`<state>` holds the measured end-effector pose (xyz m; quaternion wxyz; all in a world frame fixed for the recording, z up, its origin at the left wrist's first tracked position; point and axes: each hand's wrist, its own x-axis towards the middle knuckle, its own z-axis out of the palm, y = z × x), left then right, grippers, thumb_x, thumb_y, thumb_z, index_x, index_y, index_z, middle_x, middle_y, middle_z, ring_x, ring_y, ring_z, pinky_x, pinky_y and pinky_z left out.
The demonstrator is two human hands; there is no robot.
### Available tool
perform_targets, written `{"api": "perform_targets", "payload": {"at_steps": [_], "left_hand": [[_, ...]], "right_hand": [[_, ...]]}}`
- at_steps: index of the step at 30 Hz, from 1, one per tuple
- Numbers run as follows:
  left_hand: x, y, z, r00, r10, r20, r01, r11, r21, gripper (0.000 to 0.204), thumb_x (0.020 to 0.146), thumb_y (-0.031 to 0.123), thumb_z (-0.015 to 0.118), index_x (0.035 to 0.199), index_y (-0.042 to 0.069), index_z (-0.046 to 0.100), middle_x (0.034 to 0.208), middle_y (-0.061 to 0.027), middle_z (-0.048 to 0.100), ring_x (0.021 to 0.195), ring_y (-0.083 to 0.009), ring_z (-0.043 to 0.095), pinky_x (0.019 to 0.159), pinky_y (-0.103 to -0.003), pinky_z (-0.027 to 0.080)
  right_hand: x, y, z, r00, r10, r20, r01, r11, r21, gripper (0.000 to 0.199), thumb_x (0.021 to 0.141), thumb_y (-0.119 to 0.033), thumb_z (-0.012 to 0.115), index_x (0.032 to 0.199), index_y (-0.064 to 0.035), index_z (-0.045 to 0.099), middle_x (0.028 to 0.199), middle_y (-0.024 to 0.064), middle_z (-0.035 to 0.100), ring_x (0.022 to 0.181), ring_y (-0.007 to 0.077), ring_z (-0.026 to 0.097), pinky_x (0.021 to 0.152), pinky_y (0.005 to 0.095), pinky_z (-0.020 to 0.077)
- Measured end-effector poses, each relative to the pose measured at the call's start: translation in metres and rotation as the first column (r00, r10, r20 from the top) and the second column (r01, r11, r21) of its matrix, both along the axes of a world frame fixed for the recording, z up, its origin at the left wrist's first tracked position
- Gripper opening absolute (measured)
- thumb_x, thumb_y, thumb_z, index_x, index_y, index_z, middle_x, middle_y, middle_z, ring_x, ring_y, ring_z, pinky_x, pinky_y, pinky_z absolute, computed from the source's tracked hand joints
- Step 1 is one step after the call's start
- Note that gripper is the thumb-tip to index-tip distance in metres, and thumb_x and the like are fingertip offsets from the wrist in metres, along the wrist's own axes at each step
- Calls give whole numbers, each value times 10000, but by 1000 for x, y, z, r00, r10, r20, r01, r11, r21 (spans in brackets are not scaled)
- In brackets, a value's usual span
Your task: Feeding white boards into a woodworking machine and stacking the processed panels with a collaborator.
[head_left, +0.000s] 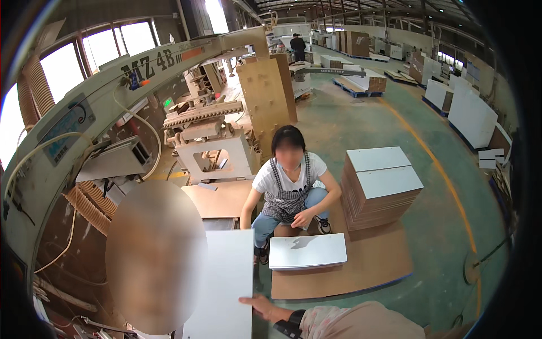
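Note:
A long white panel (228,277) lies in front of me, a little left of the middle, running down to the lower edge of the picture. My right hand (261,307) comes in from the lower right and is closed on the panel's right edge. A large blurred patch covers the panel's left side and whatever is beside it. No part of my left hand shows. Past the panel a co-worker (288,189) squats, one arm reaching down behind its far end. Just right of the panel is a low stack of white boards (307,250).
A tall stack of white-topped boards (384,183) stands at the right on a brown sheet (372,265). A machine with a long arm (186,53) arches over the left side, and ribbed hoses (90,206) hang below. Another person (297,47) stands far back.

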<state>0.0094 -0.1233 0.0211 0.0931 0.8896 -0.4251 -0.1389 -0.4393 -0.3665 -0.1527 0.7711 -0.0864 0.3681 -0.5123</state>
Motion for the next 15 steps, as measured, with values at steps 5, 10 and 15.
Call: {"api": "perform_targets", "payload": {"at_steps": [5, 10, 15], "left_hand": [[-147, -11, 15, 977, -174, -122, 154, 975, -161, 285, 818, 231, 583, 690, -9, 497, 587, -85, 465, 568, -168, 383, 539, -348, 364], [-196, -6, 9, 957, -115, -266, 71, 983, -170, 246, 816, 212, 597, 722, -4, 527, 611, -60, 504, 559, -149, 423, 533, -309, 385], [-255, -25, 33, 939, -58, -339, 3, 987, -160, 204, 823, 169, 604, 703, 26, 520, 613, -20, 517, 563, -93, 439, 527, -254, 391]], "right_hand": [[-75, -28, -23, 980, -167, -105, 162, 985, -53, 403, 767, -182, 656, 1076, 41, 527, 993, 100, 600, 883, 177, 583, 778, 301, 477], [-135, -38, -38, 956, -269, -120, 260, 962, -83, 397, 765, -149, 646, 1095, 35, 524, 1017, 95, 589, 892, 199, 576, 789, 319, 463], [-179, -42, -79, 910, -361, -204, 374, 927, 31, 346, 748, -149, 657, 1036, 4, 544, 923, 82, 593, 839, 182, 584, 703, 288, 492]]}}
